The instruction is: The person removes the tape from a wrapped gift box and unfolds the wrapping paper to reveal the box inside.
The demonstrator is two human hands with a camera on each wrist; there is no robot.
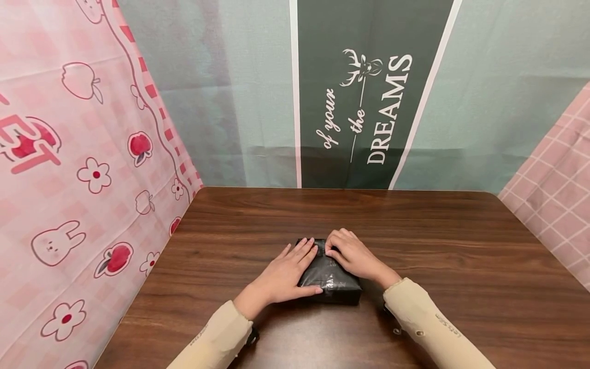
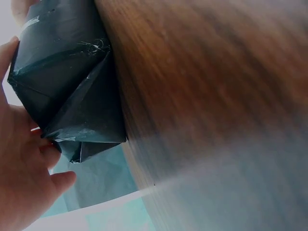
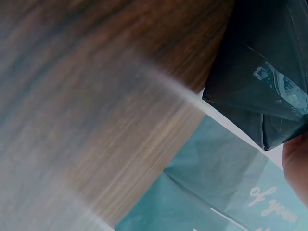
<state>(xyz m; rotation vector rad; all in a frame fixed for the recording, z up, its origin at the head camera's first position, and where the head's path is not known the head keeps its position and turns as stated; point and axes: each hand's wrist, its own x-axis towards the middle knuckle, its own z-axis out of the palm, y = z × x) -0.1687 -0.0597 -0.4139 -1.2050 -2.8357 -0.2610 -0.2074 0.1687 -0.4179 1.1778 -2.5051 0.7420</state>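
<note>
A box-shaped package in shiny black wrapping (image 1: 328, 277) lies on the wooden table in front of me. My left hand (image 1: 288, 275) rests over its left side, fingers spread and fairly straight, thumb along the near top edge. At the far right of the top, my right hand (image 1: 352, 253) has curled fingers and pinches at the wrapping with thumb and forefinger; the exact bit between them is hidden. Folded triangular flaps close the end of the package (image 2: 86, 101) in the left wrist view. In the right wrist view, clear tape (image 3: 284, 86) crosses the package beside a fingertip.
The brown wood-grain table (image 1: 461, 266) reaches back to a green curtain (image 1: 258, 102) with white lettering. Pink printed cloth (image 1: 115, 205) hangs along the left edge, and a pink checked cloth (image 1: 557, 189) hangs at the right.
</note>
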